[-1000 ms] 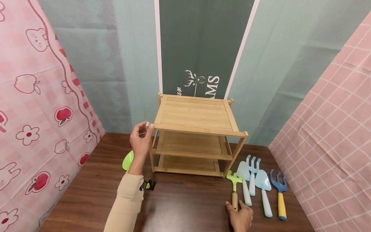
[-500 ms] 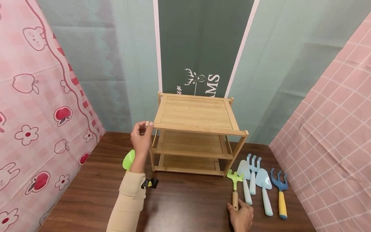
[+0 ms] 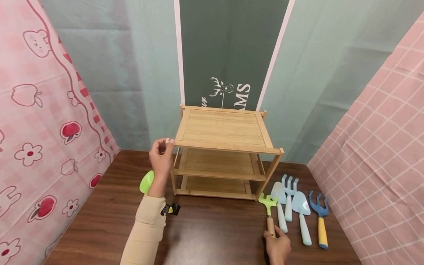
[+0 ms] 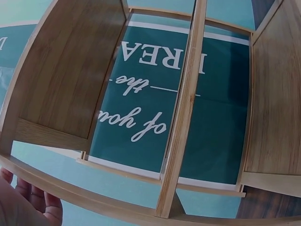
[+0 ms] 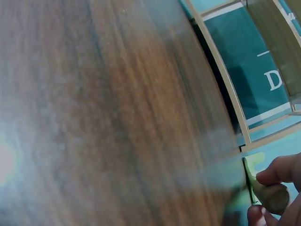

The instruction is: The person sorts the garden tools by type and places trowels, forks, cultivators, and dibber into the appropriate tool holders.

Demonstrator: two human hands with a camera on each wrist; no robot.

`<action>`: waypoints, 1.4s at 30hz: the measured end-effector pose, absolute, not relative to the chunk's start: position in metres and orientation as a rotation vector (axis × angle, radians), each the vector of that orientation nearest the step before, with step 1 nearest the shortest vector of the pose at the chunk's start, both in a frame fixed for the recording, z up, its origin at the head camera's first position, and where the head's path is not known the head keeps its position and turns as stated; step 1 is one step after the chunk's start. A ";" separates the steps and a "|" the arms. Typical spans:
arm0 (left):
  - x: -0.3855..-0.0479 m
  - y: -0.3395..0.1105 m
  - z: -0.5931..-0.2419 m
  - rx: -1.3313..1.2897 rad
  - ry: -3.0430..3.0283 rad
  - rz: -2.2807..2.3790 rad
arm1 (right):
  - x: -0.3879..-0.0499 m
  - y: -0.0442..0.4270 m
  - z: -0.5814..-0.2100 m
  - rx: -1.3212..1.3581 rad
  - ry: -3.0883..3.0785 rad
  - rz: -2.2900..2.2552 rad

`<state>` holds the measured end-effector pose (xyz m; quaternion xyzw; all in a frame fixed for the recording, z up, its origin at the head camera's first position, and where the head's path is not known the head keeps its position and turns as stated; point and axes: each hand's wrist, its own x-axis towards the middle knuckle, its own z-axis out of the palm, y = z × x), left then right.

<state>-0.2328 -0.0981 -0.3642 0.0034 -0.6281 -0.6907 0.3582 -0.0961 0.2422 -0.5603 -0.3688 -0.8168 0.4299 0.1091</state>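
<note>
Two hands (image 3: 160, 160) (image 3: 278, 246), one rack (image 3: 224, 129), three forks (image 3: 269, 203) (image 3: 289, 204) (image 3: 320, 218)

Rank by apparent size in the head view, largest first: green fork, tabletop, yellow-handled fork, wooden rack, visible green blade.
1. Tabletop
2. Wooden rack
3. Yellow-handled fork
4. Green fork
5. Green blade (partly hidden)
</note>
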 end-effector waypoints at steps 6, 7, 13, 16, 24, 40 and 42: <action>-0.226 -0.095 -0.357 0.002 -1.628 -1.765 | -0.090 0.243 -0.560 -1.097 -2.276 1.261; -0.226 -0.095 -0.358 0.000 -1.631 -1.763 | -0.089 0.243 -0.561 -1.100 -2.257 1.251; -0.226 -0.096 -0.359 -0.011 -1.622 -1.757 | -0.088 0.241 -0.565 -1.097 -2.056 1.270; -0.226 -0.096 -0.360 -0.007 -1.613 -1.752 | -0.088 0.240 -0.567 -1.109 -1.920 1.357; -0.226 -0.097 -0.360 -0.011 -1.626 -1.753 | -0.088 0.239 -0.569 -1.106 -1.891 1.332; -0.228 -0.090 -0.361 -0.016 -1.624 -1.696 | -0.077 0.241 -0.554 -1.007 -1.762 1.250; -0.228 -0.090 -0.360 -0.021 -1.626 -1.690 | -0.078 0.242 -0.550 -1.032 -1.717 1.292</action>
